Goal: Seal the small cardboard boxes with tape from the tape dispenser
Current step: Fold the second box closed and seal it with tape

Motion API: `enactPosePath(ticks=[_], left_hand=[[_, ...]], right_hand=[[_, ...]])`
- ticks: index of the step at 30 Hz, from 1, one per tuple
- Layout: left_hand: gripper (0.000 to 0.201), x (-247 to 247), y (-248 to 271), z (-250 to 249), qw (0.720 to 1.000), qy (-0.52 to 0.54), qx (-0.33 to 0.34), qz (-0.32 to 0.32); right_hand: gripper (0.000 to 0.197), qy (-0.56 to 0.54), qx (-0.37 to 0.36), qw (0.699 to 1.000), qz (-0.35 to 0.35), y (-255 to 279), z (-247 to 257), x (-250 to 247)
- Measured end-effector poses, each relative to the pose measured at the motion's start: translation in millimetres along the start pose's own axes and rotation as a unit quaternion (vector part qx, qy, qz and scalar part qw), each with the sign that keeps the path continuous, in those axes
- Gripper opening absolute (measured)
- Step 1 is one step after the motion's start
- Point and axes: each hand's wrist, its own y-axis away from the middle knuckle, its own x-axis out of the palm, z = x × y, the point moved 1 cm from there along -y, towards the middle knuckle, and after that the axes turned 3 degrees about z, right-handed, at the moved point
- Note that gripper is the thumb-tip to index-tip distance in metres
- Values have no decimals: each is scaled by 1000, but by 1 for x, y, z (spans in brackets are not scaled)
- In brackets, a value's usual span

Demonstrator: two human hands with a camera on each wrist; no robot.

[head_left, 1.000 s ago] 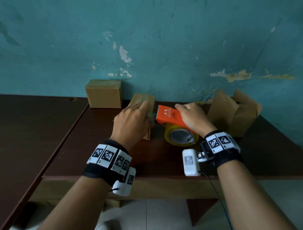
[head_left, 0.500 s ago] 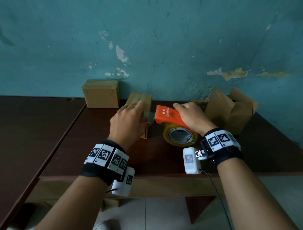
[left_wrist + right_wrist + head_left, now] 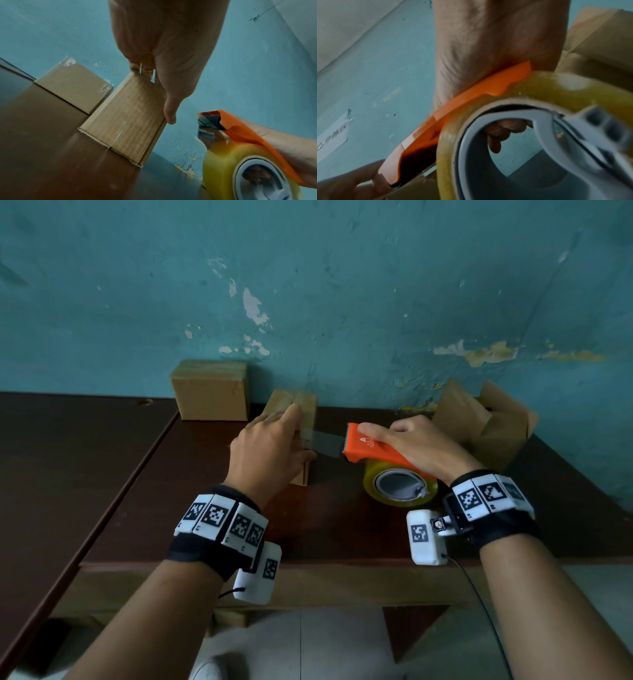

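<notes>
A small cardboard box (image 3: pixel 301 405) (image 3: pixel 126 115) stands on the dark wooden table (image 3: pixel 342 529). My left hand (image 3: pixel 270 450) (image 3: pixel 164 47) lies over it, straight fingers pressing its top and thumb down its near right edge. My right hand (image 3: pixel 421 443) (image 3: pixel 496 47) grips the orange tape dispenser (image 3: pixel 373 448) (image 3: pixel 240 129) with its yellowish tape roll (image 3: pixel 370 477) (image 3: pixel 556 83), a short way right of the box. A strip of tape (image 3: pixel 325 441) stretches from the box top to the dispenser's toothed edge.
A taped-up box (image 3: pixel 209 390) (image 3: pixel 72 83) sits against the teal wall at the back left, close to the held box. An open box with raised flaps (image 3: pixel 486 422) stands at the right behind my right hand. The table's front edge is just below my wrists.
My right hand has drawn the dispenser to the right, away from the box, and a length of tape now spans the gap. The left hand has stayed on the box.
</notes>
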Motion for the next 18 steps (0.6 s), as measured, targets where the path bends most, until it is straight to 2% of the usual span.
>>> enactPosePath(ticks=[2,6,11,15,18], left_hand=[[51,-1,-1,1,1000,-3,-1,7],[50,-2,-1,2,1000,-10,4,19],[46,-4,-1,3,1000,-9,16,24],[46,-2,-3,4,999,-10,18,29],[49,1,-4,5,999,-16,21,35]], right_hand=[[105,21,9,1000,7,-2,2,0],[95,76,34,996,11,-7,12,4],[100,130,65,989,6,-13,28,14],[89,169,64,983,5,-15,36,20],[90,183,78,980,8,-20,39,24]])
